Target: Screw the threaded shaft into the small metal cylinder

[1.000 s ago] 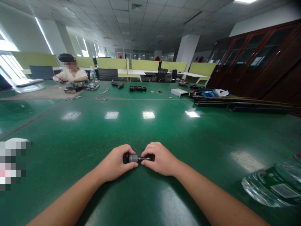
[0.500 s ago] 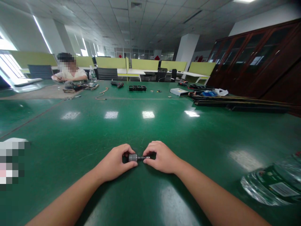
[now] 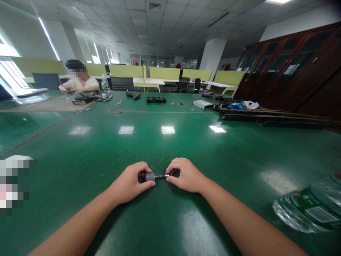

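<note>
Head view. The metal part (image 3: 150, 176) lies between the two hands, low at the centre of the view, at or just above the green table (image 3: 160, 149); whether it touches the surface cannot be told. Its long axis runs crosswise, nearly level, with the thick grey cylinder to the left and the slender dark shaft pointing right, towards the right hand. The fingers of the left hand (image 3: 132, 184) are curled about the cylinder, gripping it; those of the right hand (image 3: 188, 176) pinch the shaft's far end. At right, a large clear bottle (image 3: 310, 208) lies on its side, bearing a green label with a white barcode panel; its lettering is illegible. Farther back lie a drill (image 3: 133, 95), a black component (image 3: 156, 100) and a flat white box (image 3: 203, 104). A person (image 3: 80, 84) sits at far left.
</note>
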Demonstrator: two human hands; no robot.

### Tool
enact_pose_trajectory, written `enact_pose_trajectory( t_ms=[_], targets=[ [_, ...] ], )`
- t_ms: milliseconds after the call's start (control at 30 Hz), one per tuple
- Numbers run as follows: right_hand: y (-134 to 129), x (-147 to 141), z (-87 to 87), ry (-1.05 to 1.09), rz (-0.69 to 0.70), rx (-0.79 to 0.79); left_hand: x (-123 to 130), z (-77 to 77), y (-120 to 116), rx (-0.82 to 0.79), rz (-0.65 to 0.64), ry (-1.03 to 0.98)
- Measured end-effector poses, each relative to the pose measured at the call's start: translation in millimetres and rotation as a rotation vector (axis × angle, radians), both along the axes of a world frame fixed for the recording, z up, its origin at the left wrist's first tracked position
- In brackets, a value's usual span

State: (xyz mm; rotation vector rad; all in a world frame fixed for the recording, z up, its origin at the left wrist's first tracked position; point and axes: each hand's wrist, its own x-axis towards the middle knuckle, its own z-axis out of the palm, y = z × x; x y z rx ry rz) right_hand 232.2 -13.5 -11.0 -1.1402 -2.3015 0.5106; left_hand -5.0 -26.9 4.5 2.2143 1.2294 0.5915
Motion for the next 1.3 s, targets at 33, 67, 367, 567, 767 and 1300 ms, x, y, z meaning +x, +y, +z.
enact_pose_trajectory(
  t_ms=[33, 67, 367, 567, 767, 1300],
  targets=[
    [0.4, 0.9, 0.1, 0.001, 0.0, 0.0, 0.1, 0.1, -0.1, -0.001, 0.0, 0.0],
    [1.0, 2.2, 0.4, 0.001, 0.0, -0.002, 0.2, 0.3, -0.2, -0.005, -0.001, 0.003],
    [7.1, 14.3, 0.6, -0.027, -0.066, -0.059, 1.1, -0.4, 0.4, -0.019, 0.02, 0.014],
    [3.7, 8.2, -0.8, -0.004, -0.019, -0.032, 1.7, -0.7, 1.0, -0.02, 0.017, 0.002],
    [-7.3, -11.0, -0.7, 0.057, 0.074, -0.026, -0.7, -3.3, 0.7, 0.011, -0.025, -0.003],
    [-10.9, -14.8, 0.0, 0.063, 0.116, 0.007, -1.3, -2.4, -0.1, -0.014, -0.043, -0.02]
  ],
)
